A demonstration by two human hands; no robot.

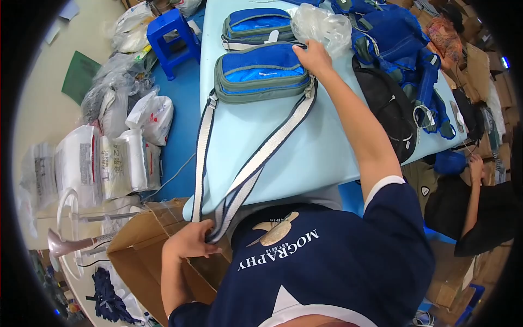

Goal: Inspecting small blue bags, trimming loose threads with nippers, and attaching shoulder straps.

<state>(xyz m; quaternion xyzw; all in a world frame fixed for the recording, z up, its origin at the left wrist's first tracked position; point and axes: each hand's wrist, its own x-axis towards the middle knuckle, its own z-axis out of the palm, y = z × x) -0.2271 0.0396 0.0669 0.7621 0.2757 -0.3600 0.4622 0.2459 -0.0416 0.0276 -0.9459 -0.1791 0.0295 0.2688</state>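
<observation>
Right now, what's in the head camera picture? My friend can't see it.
A person's right hand holds a blue and grey bag by its far right corner on a light blue table; the left hand grips the bag's white strap. Another blue and grey bag lies behind it.

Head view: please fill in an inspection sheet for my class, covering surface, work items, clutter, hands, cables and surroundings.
Surface: light blue tabletop, partly covered.
Work items: blue-and-gray bag with its white, dark-edged strap reaching toward the person; a similar second bag lies behind it.
Clutter: clear plastic bag, black bag and a heap of blue packs.
Hands: left hand grips the strap's near end; right hand is on the front bag's upper right corner.
Cables: thin cord on the left.
Surroundings: blue stool, open cardboard box, co-worker's hand at right.
</observation>
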